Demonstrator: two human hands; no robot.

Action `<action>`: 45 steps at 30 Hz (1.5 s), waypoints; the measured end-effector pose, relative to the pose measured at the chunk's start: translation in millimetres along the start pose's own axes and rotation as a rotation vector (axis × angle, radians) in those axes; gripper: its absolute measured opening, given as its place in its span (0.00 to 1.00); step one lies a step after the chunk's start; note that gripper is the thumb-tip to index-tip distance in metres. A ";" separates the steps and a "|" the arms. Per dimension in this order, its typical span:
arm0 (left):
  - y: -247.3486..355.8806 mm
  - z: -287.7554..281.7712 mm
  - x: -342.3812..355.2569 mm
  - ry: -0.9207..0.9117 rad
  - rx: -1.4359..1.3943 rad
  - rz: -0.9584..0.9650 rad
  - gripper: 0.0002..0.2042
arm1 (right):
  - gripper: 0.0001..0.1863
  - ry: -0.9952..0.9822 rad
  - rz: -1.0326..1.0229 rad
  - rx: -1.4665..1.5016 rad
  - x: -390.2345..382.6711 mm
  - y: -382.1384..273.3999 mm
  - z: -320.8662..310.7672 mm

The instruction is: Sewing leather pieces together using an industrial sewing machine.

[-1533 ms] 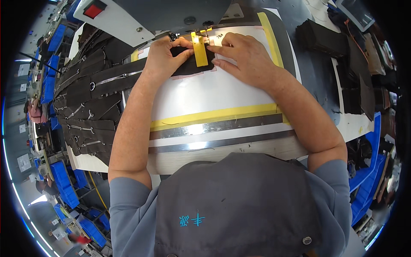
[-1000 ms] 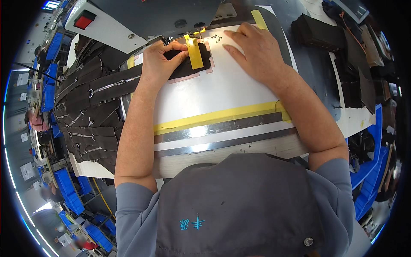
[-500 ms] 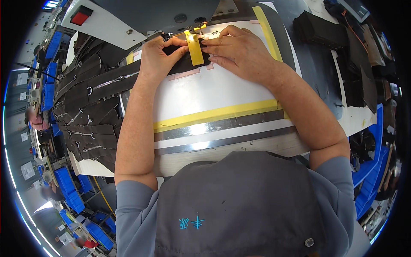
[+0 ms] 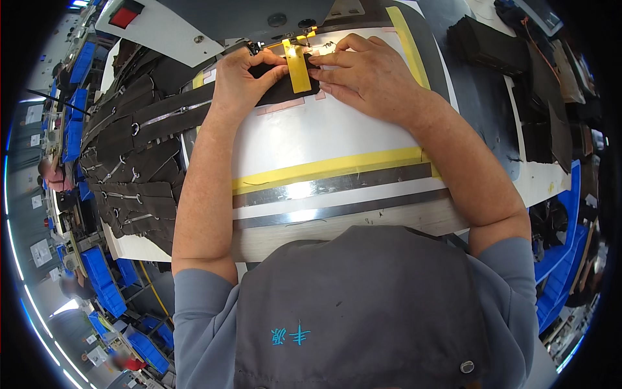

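Resting again at the right end of the black fabric [image 4: 280, 94] beneath the yellow plate [image 4: 298, 70], the right hand [image 4: 382, 81] is loosely spread; the left hand [image 4: 236, 81] sits opposite, its pinch unclear, so both apparently steady it.

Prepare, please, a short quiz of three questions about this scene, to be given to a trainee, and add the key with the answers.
1. Choose one. Which colour is the flat strip that lies over the black piece, between the left hand and the right hand?
A) red
B) blue
C) yellow

2. True or false? The red switch sits on the white panel.

3. Fill in the missing word. The heap of black zippered straps lies on the person's ____ side.

Key: 1. C; 2. True; 3. left.
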State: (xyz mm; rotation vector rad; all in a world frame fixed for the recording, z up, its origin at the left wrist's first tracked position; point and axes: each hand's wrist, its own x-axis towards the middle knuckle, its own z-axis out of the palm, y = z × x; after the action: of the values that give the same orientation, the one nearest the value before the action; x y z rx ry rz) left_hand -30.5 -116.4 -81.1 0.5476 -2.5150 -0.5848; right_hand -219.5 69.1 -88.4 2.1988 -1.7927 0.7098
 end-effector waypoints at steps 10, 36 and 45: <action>5.0 -4.3 -2.8 0.029 0.051 0.005 0.11 | 0.14 -0.008 0.031 -0.022 -0.2 -0.8 -0.3; 17.1 -6.0 -29.7 -0.021 0.004 0.088 0.12 | 0.14 0.005 0.060 0.026 0.9 -1.6 4.5; 17.7 -7.0 -30.9 -0.040 -0.102 0.043 0.11 | 0.14 0.042 0.020 0.068 -4.2 3.2 1.9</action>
State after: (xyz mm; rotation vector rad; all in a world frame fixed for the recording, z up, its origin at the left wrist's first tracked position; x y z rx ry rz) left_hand -6.9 -89.1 -78.4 0.4468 -2.5118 -0.7094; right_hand -222.7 71.1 -92.5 2.1941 -1.7977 0.8262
